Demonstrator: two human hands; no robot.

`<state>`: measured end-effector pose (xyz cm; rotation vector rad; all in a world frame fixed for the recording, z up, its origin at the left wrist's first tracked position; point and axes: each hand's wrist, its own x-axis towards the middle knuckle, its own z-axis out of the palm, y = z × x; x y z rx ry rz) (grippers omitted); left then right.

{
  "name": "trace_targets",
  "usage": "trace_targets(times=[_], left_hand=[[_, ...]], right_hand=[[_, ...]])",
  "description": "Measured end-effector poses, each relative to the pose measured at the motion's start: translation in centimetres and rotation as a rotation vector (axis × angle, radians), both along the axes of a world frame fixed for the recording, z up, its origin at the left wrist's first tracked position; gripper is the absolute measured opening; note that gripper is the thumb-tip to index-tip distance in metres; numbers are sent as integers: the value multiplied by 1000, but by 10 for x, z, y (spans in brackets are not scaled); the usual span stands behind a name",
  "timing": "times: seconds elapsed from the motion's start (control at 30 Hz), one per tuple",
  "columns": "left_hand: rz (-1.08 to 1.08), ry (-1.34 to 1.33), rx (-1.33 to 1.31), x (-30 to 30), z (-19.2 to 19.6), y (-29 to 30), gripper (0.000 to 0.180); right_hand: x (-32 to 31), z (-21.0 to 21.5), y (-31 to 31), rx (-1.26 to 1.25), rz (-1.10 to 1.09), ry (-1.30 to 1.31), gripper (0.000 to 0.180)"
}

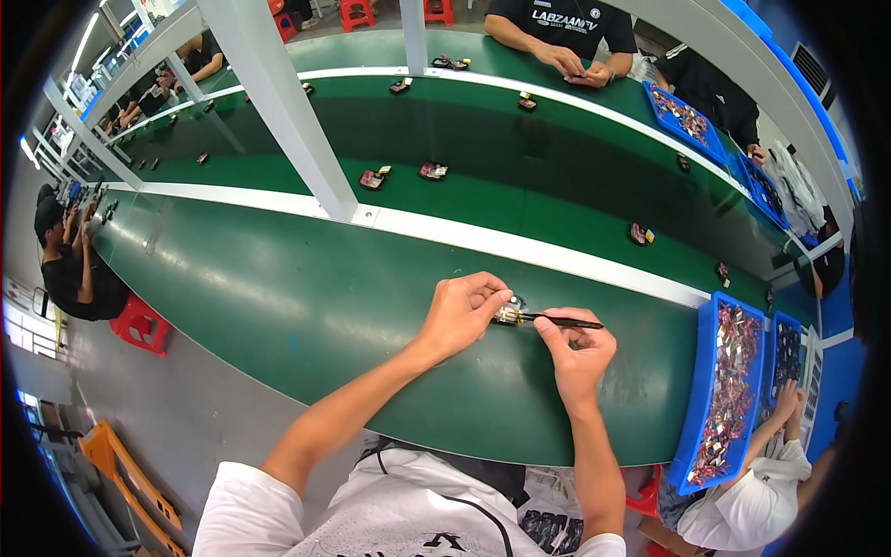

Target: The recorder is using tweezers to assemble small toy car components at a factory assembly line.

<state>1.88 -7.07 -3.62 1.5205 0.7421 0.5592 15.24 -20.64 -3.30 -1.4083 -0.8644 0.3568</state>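
One small device [510, 314] lies between left fingers [494, 301] pinching it and right fingers [549, 335] gripping black tweezers [583, 324].

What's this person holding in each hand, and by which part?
The right grip holds a slim black tool around its middle. The left grip pinches a small part at its left side; fingers hide the exact contact.

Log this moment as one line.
left hand: steadying small electronic assembly | right hand: holding black tweezers, tips at assembly | under hands: green worktop | right: blue bin of red-wired parts
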Motion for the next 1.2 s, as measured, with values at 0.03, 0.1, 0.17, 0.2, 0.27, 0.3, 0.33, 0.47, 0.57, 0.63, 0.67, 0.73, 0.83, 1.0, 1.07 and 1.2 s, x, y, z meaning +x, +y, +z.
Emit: trace_targets(times=[0.03, 0.1, 0.17, 0.2, 0.27, 0.3, 0.33, 0.47, 0.57, 0.63, 0.67, 0.73, 0.83, 1.0, 1.07, 1.2], left_hand=[[-13, 10, -43, 0, 0, -1, 15], [-7, -2, -47, 1, -1, -3, 15], [0, -13, -48, 1, -4, -5, 15], [1, -33, -46, 2, -5, -6, 15], [4, -52, -45, 2, -5, -7, 15], [2, -49, -32, 2, -5, -8, 15], [0, -47, -18, 2, -4, -8, 15], [4, -42, -14, 2, -6, -7, 15], [5, -66, -44, 1, -5, -9, 15], [6, -50, -48, 1, -3, -10, 16], [5, -50, -49, 2, -3, -10, 16], [-11, -94, -71, 2, -5, -11, 17], [-25, -123, -105, 2, -5, -13, 18], [-43, -123, -105, 1, -6, -14, 17], [-43, -125, -100, 1, -5, -13, 17], [-57, -166, -111, 2, -4, -14, 17]], right_hand=[[-1, -1, 0, -7, -2, 0, 14], [-2, -2, 0, -20, 7, -33, 13], [-2, -3, 0, -34, 10, -44, 13], [-1, -3, 0, -43, 13, -55, 13], [0, -4, -1, -62, 2, -73, 13], [1, -5, -1, -78, -11, -91, 13], [0, -5, -1, -79, -10, -91, 13], [-1, -5, 1, -88, -12, -110, 13], [0, -5, 0, -129, 3, -111, 12], [1, -4, -1, -152, 12, -105, 12], [2, -2, -1, -151, 32, 15, 11], [3, 3, -1, -151, 54, 136, 11], [5, 11, 0, -176, 76, 359, 10], [4, 12, 0, -190, 68, 417, 10], [7, 11, 1, -213, 77, 429, 11], [11, 12, -2, -283, 110, 480, 14]])
